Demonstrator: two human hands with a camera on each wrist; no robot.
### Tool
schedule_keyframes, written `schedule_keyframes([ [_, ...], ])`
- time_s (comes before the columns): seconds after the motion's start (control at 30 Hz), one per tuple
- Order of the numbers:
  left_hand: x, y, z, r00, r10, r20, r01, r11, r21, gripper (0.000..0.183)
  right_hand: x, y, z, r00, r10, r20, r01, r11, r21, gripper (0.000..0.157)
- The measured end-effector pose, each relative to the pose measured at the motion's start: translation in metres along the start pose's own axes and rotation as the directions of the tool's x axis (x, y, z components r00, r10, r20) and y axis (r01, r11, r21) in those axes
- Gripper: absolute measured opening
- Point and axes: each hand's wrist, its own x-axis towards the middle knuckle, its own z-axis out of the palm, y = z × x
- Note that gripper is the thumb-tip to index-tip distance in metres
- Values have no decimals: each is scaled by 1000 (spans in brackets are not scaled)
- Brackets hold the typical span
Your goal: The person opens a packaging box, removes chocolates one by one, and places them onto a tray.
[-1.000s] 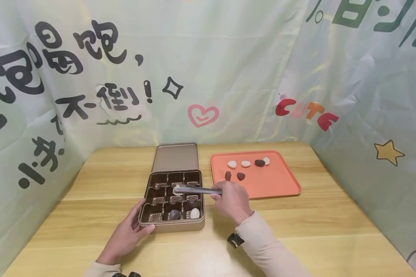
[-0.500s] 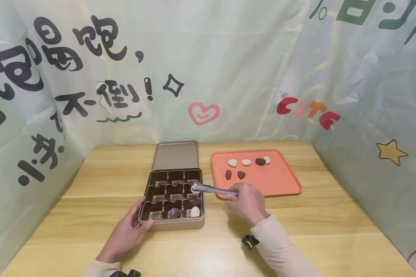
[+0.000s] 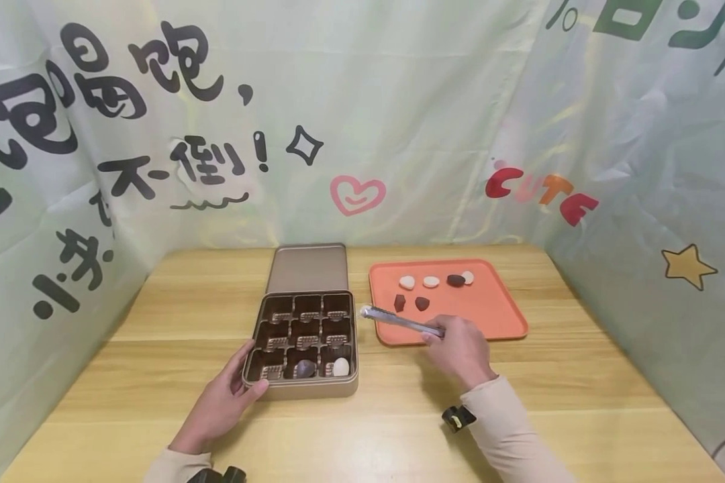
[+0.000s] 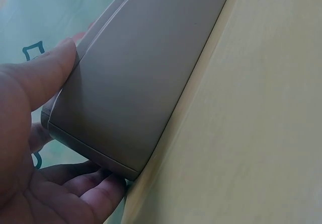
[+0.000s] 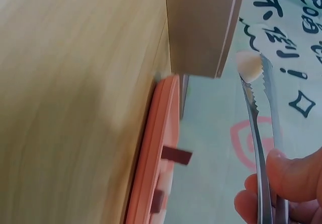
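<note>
My left hand [image 3: 217, 410] holds the near left corner of a brown tin box [image 3: 305, 389], thumb at the front rim and fingers along the side. The box's dark divided insert holds a dark chocolate-like piece [image 3: 305, 368] in the front middle compartment and a white piece [image 3: 341, 367] in the front right one. My right hand [image 3: 464, 352] grips metal tongs [image 3: 406, 323]. A whitish piece [image 5: 248, 66] is pinched between the toothed tips in the right wrist view. The tips hover between the box and an orange tray [image 3: 477, 315].
Several white and dark pieces lie on the tray, among them a dark angular piece [image 3: 400, 302]. The tin's flat lid [image 3: 310, 268] is behind the box. Printed cloth [image 3: 423, 134] encloses the wooden table [image 3: 393, 429] at the back and sides.
My right hand has moved right, carrying the tongs and the whitish piece from above the box's middle to beyond its right edge. My left hand stays at the box's corner.
</note>
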Motion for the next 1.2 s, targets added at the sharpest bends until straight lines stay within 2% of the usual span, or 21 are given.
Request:
schedule_keyframes([
  [0.2,-5,-4,1,999,-35,4,35,999,3,89,0,15,-5,999,41,14,-41,999,12,9],
  [0.37,-2,-4,0,999,-35,1,35,999,9,88,5,29,-12,999,52,-17,-52,999,4,10],
  [0.57,0,-3,-1,999,-45,9,46,999,-30,88,8,43,-18,995,96,-15,-96,995,3,11],
  [0.87,1,0,-1,1000,-16,7,16,997,-70,82,13,67,-28,988,155,-21,-155,988,6,15],
  [1.03,1,0,0,1000,-23,15,24,994,-102,83,15,80,-33,982,185,-25,-185,983,1,17],
  [1.2,2,-2,0,1000,-10,9,11,997,-74,83,15,89,-38,974,224,-14,-224,974,-8,23],
])
